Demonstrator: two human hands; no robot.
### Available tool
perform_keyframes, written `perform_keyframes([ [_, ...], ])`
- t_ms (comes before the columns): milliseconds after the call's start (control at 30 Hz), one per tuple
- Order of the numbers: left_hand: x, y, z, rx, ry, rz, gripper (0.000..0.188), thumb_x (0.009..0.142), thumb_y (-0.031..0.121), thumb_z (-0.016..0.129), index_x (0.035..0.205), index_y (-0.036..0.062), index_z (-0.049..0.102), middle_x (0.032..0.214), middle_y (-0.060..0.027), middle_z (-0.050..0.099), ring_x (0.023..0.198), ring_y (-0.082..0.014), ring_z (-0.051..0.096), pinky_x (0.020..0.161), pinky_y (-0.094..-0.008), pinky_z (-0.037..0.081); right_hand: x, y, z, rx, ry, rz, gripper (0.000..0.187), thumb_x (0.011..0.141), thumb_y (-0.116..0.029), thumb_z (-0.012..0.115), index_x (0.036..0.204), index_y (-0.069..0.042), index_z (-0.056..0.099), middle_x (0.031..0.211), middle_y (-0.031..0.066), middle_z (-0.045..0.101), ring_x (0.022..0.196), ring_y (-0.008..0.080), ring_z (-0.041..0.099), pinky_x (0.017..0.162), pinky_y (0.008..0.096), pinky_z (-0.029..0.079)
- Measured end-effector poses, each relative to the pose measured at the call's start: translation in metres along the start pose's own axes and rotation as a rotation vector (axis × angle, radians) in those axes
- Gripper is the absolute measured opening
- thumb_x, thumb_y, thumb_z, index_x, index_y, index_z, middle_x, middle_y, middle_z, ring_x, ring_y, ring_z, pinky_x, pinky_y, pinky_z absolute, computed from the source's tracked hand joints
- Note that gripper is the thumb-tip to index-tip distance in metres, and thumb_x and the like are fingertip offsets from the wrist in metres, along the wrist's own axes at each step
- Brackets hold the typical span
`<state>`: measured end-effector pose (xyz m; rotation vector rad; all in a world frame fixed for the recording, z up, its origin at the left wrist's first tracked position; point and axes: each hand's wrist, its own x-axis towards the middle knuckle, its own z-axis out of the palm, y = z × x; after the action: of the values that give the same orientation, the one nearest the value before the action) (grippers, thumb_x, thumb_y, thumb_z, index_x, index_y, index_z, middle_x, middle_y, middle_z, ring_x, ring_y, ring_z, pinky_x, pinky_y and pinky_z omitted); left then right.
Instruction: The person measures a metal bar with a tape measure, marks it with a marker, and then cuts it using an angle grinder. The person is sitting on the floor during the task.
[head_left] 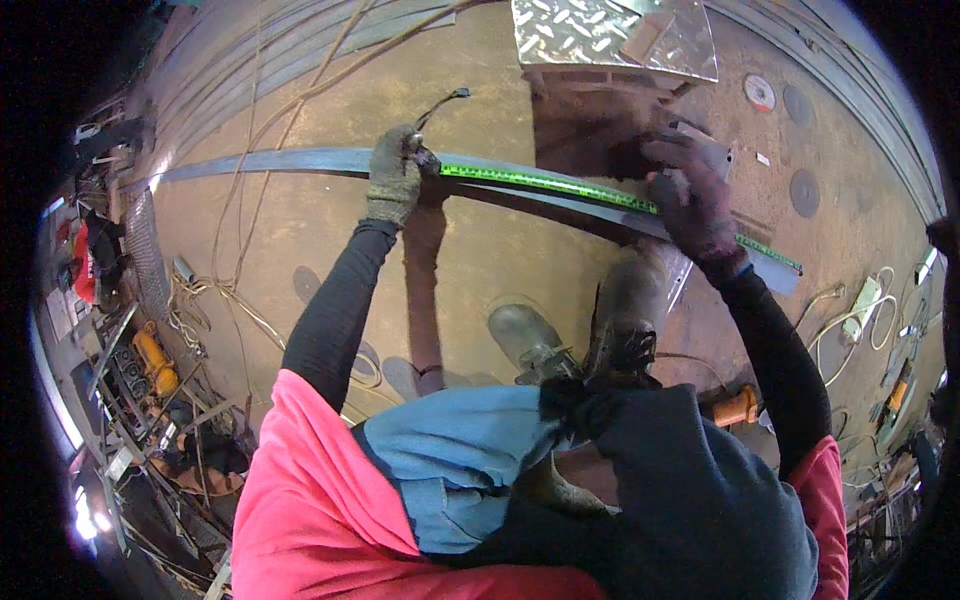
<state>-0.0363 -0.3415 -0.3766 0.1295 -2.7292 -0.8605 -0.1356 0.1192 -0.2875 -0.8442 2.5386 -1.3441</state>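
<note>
Left hand: the gloved left hand (395, 180), above and left of centre, is closed around the dark tape case (428, 162); a short black strap (440, 104) sticks out above it.
Right hand: the gloved right hand (692, 195), right of centre in the upper half, is bent over the tape blade, fingers curled; whether they pinch the blade or the metal underneath, I cannot tell.
Tape blade: the bright green blade (540, 180) runs from the case rightward and slightly down, passes under the right hand and ends at right of centre.
Metal strip: a long grey strip (290, 161) crosses the upper half from left to right, with the blade along it.
Feet: two dark boots, a left boot (527, 338) and a right boot (632, 300), stand near the centre.
Top of frame: a tread-patterned metal plate (580, 35) tops a block, a brownish flat piece (648, 38) lying on it.
Upper right: three round discs (803, 193) lie on the brown floor (480, 75).
Right edge: a pale box (862, 308) sits beside a looped cable (830, 365).
Left side: an orange tool (153, 360) lies among metal clutter (110, 375).
</note>
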Motion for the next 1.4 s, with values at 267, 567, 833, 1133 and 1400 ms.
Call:
perform_keyframes([
  [267, -0.013, 0.012, 0.004, -0.109, 0.007, -0.174, 0.019, 0.105, 0.017, 0.059, 0.12, 0.007, 0.06, 0.109, -0.0156, 0.066, 0.099, -0.0323, 0.066, 0.089, -0.0443, 0.053, 0.03, -0.004, 0.044, -0.003, -0.147, -0.009, 0.036, 0.095, -0.024, 0.066, 0.129, -0.012, 0.065, 0.132, 0.016, 0.065, 0.119, 0.0402, 0.063, 0.103, 0.0506, 0.052],
  [567, -0.008, 0.012, 0.012, -0.077, 0.072, -0.212, 0.019, 0.112, 0.024, 0.051, 0.122, 0.0083, 0.054, 0.092, -0.0092, 0.062, 0.083, -0.0206, 0.062, 0.077, -0.039, 0.053, -0.011, 0.008, 0.049, -0.041, -0.145, 0.117, 0.041, 0.088, -0.022, 0.07, 0.127, -0.011, 0.064, 0.125, 0.0174, 0.066, 0.119, 0.0405, 0.062, 0.103, 0.0507, 0.051],
  [833, -0.008, 0.013, 0.012, -0.114, 0.059, -0.195, 0.016, 0.112, 0.02, 0.051, 0.121, 0.0069, 0.053, 0.089, -0.0075, 0.06, 0.081, -0.0197, 0.06, 0.078, -0.0377, 0.052, -0.021, 0.007, 0.042, 0.015, -0.142, 0.172, 0.043, 0.088, -0.019, 0.069, 0.13, -0.01, 0.064, 0.131, 0.0173, 0.064, 0.126, 0.0394, 0.058, 0.111, 0.0497, 0.047],
  [1133, -0.011, 0.024, 0.011, -0.111, 0.054, -0.18, 0.013, 0.112, 0.019, 0.05, 0.117, 0.0066, 0.051, 0.09, -0.0074, 0.059, 0.083, -0.0186, 0.058, 0.082, -0.0362, 0.05, -0.024, 0.009, 0.045, 0.055, -0.135, 0.161, 0.042, 0.091, -0.02, 0.067, 0.132, -0.01, 0.063, 0.132, 0.0171, 0.063, 0.127, 0.0392, 0.058, 0.111, 0.0502, 0.047],
  [1400, -0.009, 0.029, 0.014, -0.164, 0.069, -0.262, 0.014, 0.112, 0.019, 0.049, 0.115, 0.0063, 0.052, 0.091, -0.0063, 0.059, 0.085, -0.0176, 0.058, 0.084, -0.0353, 0.05, -0.029, 0.008, 0.04, 0.107, -0.13, 0.205, 0.042, 0.091, -0.023, 0.066, 0.131, -0.01, 0.062, 0.126, 0.017, 0.063, 0.122, 0.0391, 0.06, 0.106, 0.0507, 0.05],
])
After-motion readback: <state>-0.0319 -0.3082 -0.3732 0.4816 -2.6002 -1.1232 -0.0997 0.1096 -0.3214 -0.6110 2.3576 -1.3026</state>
